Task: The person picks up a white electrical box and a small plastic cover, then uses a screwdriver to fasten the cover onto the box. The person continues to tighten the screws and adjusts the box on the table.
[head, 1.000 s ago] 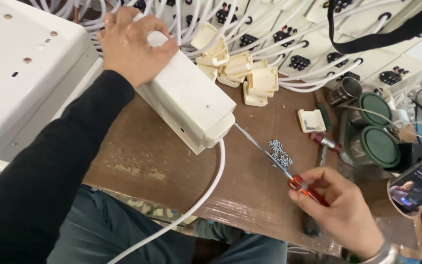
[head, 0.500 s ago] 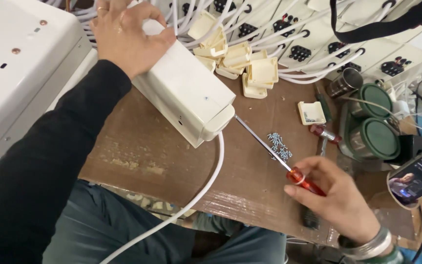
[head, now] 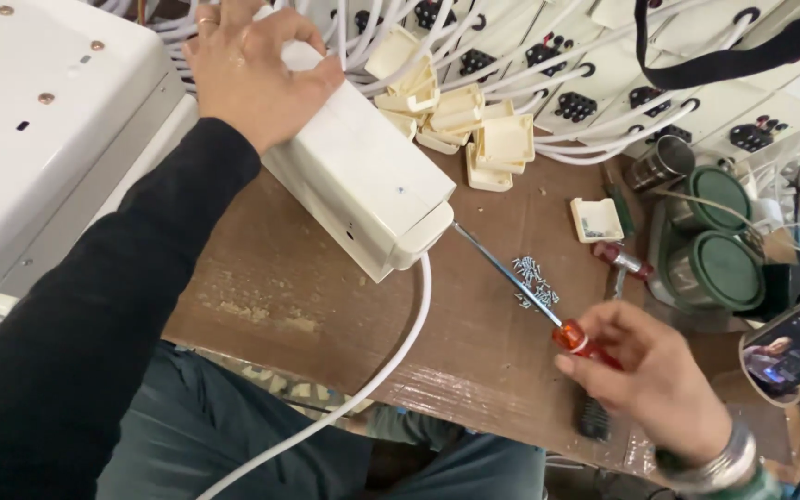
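The left hand (head: 252, 69) presses palm-down, fingers spread, on the far end of a white plastic housing (head: 363, 181) lying on the brown counter (head: 261, 306). Its near end meets the tip of a red-handled screwdriver (head: 534, 301), gripped by the right hand (head: 655, 384), beside loose screws (head: 534, 278).

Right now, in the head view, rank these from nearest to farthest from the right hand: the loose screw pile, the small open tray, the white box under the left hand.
From the right hand:
1. Loose screw pile, just up-left of it.
2. Small open tray, farther up the table.
3. White box, far left, under the left hand.
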